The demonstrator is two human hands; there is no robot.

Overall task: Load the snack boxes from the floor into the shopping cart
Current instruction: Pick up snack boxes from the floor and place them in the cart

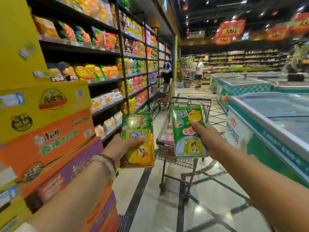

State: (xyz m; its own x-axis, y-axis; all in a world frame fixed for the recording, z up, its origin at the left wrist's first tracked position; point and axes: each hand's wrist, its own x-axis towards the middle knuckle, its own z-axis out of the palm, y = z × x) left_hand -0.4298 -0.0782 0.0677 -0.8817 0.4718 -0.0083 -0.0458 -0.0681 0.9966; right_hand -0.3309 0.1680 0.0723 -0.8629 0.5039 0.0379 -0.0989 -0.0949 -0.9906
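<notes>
Carrying two green snack boxes toward shopping cart: left hand clamped on left box, right hand gripping right box, held upright at cart's basket, apparently ready for loading.

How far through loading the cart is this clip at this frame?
Partly done: pink packages already lie inside the shopping cart. In hand: the left hand holds one green-and-yellow snack box, and the right hand holds another snack box in front of the cart's basket. Left: dropping both in; any boxes remaining on the floor are out of view.
</notes>
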